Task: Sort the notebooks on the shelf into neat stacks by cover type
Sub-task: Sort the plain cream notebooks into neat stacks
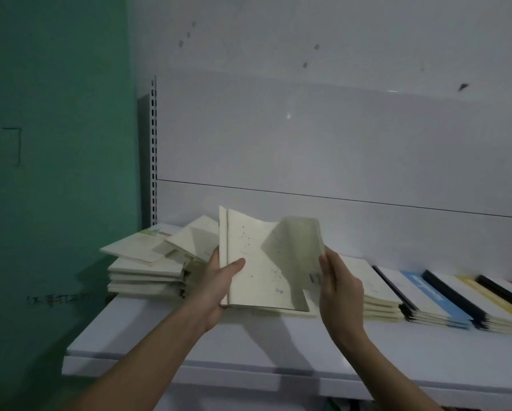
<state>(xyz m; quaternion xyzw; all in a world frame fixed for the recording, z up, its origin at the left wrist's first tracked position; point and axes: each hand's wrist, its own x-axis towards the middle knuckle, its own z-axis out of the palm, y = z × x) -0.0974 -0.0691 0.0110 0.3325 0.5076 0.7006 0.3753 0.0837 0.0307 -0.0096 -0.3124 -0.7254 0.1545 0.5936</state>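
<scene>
Both forearms reach up from the bottom of the frame toward the white shelf [165,330]. At centre my left hand [219,280] grips a small bunch of cream notebooks [257,262] by the left edge, thumb laid across the dotted front cover, fingers behind. My right hand [337,286] pinches the right edge, where one cover or a thinner book is bent over and blurred; I cannot tell which. The bunch stands tilted with its lower edge on or just above the shelf.

Risks as I judge them: the flap could crease or tear if I pull on it, and the books behind could fan out of my left grip and slide off the front edge. At centre left the cream pile [145,277] has loose, skewed copies on top; a nudge from the bunch could spill them. To the right lie a cream stack [379,298] and overlapping black-spined notebooks [444,301] with blue and yellow bands, close enough that a careless set-down mixes cover types.
</scene>
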